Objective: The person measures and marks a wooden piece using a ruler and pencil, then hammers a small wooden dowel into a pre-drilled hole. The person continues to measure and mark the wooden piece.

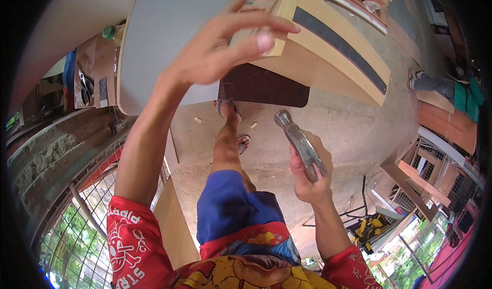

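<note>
My left hand is raised at the top middle, its fingers stretched out and apart, a little smeared by motion. Its fingertips reach across the end of a pale wooden strip; whether they press on it I cannot tell. That strip runs along the edge of a light wooden panel with a dark inset band. Lower right, my right hand is closed around a claw hammer, whose worn metal head points up toward me; most of its handle is hidden. Left of the panel lies a large grey board.
A dark brown board sits below the panel. Small wood scraps lie on the concrete floor. Pliers rest on a shelf at the left. At far right is another person's leg, with yellow-and-black tools lower down.
</note>
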Action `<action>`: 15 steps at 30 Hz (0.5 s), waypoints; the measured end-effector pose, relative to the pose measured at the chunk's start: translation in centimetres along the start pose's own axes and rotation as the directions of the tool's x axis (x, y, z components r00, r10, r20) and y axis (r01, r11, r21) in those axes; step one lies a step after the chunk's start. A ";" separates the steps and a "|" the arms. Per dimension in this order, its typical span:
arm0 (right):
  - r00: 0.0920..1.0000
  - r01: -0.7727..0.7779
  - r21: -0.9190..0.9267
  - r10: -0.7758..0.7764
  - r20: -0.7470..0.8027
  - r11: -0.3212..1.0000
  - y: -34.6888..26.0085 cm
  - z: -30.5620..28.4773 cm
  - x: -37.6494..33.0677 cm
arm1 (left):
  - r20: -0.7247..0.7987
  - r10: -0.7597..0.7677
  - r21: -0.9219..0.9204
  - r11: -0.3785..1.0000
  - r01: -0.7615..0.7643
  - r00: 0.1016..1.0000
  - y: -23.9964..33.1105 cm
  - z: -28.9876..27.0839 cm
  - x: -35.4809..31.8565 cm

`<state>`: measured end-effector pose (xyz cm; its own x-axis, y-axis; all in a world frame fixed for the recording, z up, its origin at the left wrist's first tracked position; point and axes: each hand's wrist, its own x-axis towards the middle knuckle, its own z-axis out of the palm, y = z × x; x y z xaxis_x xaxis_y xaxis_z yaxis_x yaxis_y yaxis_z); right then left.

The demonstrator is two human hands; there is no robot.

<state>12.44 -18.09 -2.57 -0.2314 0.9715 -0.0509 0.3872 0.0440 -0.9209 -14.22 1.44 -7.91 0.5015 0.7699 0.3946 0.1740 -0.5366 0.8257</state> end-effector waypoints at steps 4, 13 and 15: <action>0.997 0.050 0.206 -0.037 -0.067 0.977 1.1 3.3 1.9 | 0.251 -0.375 -0.424 0.786 0.449 0.893 4.4 -4.2 6.2; 0.853 0.455 -0.038 -0.447 -0.269 0.890 5.4 7.1 6.4 | 0.021 -0.342 -0.540 0.787 0.299 0.939 1.5 1.1 7.0; 0.808 0.514 -0.077 -0.512 -0.291 0.855 5.4 7.2 7.0 | 0.037 -0.366 -0.538 0.777 0.327 0.930 2.3 1.0 7.2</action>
<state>6.52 -12.75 -10.70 -0.1253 0.8303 0.5430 0.2812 0.5546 -0.7832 -9.35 5.37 -3.56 0.4341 0.8995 0.0501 -0.1571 0.0208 0.9874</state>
